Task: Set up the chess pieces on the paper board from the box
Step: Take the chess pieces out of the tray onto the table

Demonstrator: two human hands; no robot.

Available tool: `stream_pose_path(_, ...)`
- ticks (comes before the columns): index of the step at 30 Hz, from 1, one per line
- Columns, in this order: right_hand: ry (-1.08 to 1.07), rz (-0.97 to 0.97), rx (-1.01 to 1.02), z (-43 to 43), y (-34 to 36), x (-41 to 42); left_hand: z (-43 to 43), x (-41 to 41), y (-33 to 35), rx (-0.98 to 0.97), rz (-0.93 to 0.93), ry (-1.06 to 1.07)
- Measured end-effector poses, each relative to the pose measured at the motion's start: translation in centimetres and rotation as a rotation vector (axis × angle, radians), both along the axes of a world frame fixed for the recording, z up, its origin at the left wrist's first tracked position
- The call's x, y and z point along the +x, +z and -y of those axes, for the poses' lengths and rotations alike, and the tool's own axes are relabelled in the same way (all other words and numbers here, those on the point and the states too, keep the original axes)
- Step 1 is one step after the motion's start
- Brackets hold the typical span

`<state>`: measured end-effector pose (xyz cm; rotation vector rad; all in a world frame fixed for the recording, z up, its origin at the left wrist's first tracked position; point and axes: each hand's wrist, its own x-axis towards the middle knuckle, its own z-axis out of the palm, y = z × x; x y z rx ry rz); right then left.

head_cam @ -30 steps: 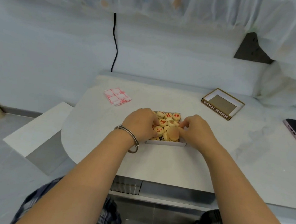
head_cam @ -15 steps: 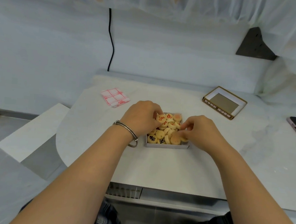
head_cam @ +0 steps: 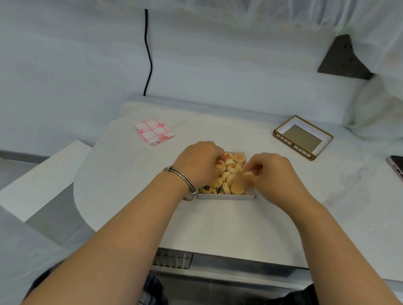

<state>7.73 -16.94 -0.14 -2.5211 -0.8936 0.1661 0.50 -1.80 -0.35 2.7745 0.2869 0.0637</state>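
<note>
Reaching into one box (head_cam: 225, 197) at centre | a dozen-odd pieces (head_cam: 228, 178) lay heaped inside | left hand (head_cam: 197, 168) curled over them, grip unclear | right hand (head_cam: 275, 178) pinched one | one folded board (head_cam: 153, 131) lay apart, left | one lid (head_cam: 302, 137) back right

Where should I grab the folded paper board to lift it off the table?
Pinch the board at its near edge, where the folded layers show, coming in low from the box side with the left hand, the nearer one. It lies flat on the table, so a straight-down grasp would probably find nothing to close on.
</note>
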Motion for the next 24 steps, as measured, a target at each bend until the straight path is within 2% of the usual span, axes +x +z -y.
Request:
stream_pose_path(3,0.042,-0.04,0.06,-0.1,0.4,-0.6,-0.7,-0.2,0.8,-0.042,-0.001,0.008)
stream_pose_path(10,0.179,-0.083,-0.076,0.2,0.5,-1.4,-2.5,-1.1,1.1,-0.001,-0.101,-0.022)
stream_pose_path(19,0.15,-0.104,-0.118,-0.1,0.7,-1.7,-2.8,-1.1,0.9,0.006,-0.083,-0.021)
stream_pose_path(24,0.063,-0.054,-0.014,0.0,0.9,-1.3,-2.5,-0.9,0.7,0.015,-0.071,-0.015)
